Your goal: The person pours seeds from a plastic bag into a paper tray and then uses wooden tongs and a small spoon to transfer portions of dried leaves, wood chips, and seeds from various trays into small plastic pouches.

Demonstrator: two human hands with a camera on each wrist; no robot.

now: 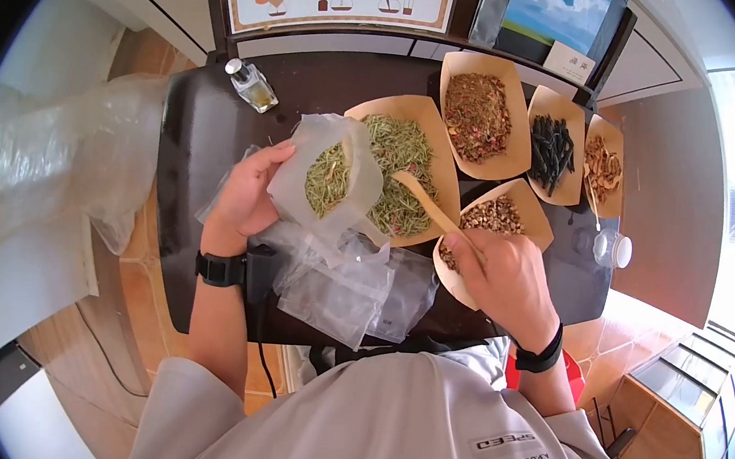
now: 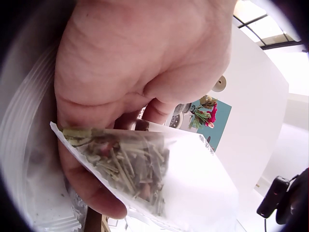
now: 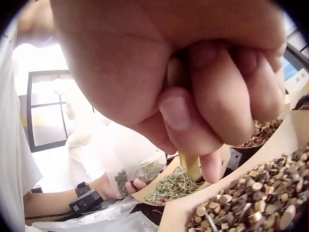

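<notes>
My left hand [image 1: 250, 189] holds a translucent white pouch [image 1: 314, 137], its mouth spread and dried green herb inside. In the left wrist view, cut stems and a few reddish bits show through the pouch [image 2: 193, 174] beside the curled fingers. The right hand [image 1: 508, 268] grips a wooden spoon [image 1: 432, 208], whose far end lies over the green herb in a cardboard tray [image 1: 441, 161]. Seen from the right wrist, thumb and fingers curl round the spoon's handle [image 3: 189, 165]. Under the right hand stands a tray of chopped brown pieces [image 1: 496, 215], partly hidden by it.
Further trays hold reddish-brown flakes [image 1: 481, 111], black strips [image 1: 553, 155] and brown chips [image 1: 603, 170]. Flat clear plastic bags [image 1: 337, 294] lie at the front of the dark table. A small glass bottle [image 1: 250, 87] stands back left; a white-capped bottle [image 1: 615, 249] is at the right edge.
</notes>
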